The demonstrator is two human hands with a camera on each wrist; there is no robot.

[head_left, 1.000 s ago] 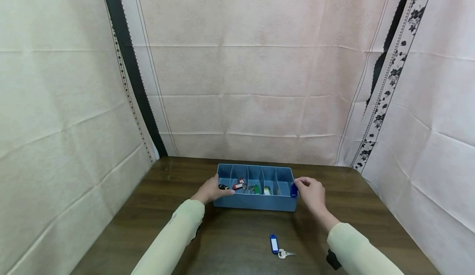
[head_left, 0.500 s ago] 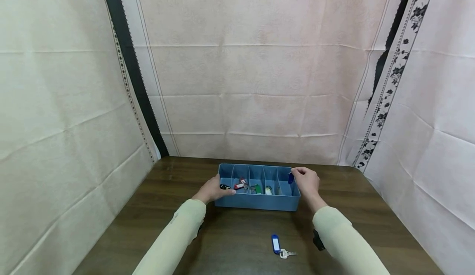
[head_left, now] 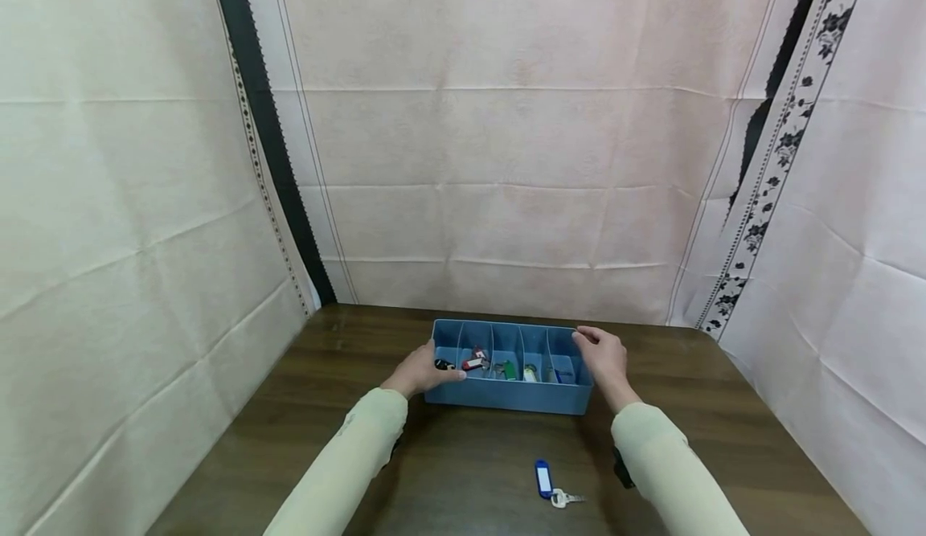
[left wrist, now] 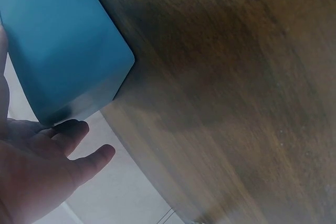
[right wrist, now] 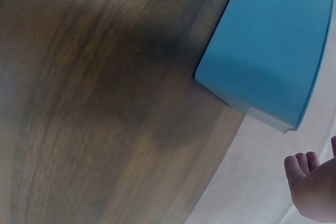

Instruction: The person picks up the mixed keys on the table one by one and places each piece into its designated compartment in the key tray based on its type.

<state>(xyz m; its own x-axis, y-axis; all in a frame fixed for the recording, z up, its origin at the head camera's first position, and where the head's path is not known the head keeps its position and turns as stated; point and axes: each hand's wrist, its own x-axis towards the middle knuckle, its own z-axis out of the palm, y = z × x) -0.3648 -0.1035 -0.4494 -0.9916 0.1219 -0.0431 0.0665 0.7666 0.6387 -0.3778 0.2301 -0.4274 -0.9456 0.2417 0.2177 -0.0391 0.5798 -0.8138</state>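
A blue divided organizer box [head_left: 506, 394] stands on the table; its long side [left wrist: 58, 35] fills the upper left of the left wrist view. My left hand [head_left: 417, 369] grips the box's left end, thumb over the front rim and fingers along the end wall. My right hand [head_left: 604, 359] is above the right rim, fingers loosely bent with nothing between them. A blue key tag [head_left: 563, 377] lies in the rightmost compartment below it. Other compartments hold a black-tagged key [head_left: 444, 365], red tags [head_left: 473, 362], a green tag [head_left: 510, 370] and a whitish-yellow tag [head_left: 530, 374].
On the wooden table [head_left: 463, 456] in front of the box lies another blue key tag [head_left: 543, 479] with a silver key [head_left: 564, 499]. Pale cloth curtains [head_left: 506, 158] hang behind the table and at both sides.
My right hand has moved in over the rightmost compartment and let go of a blue key tag, which now lies inside. The left hand has stayed on the box.
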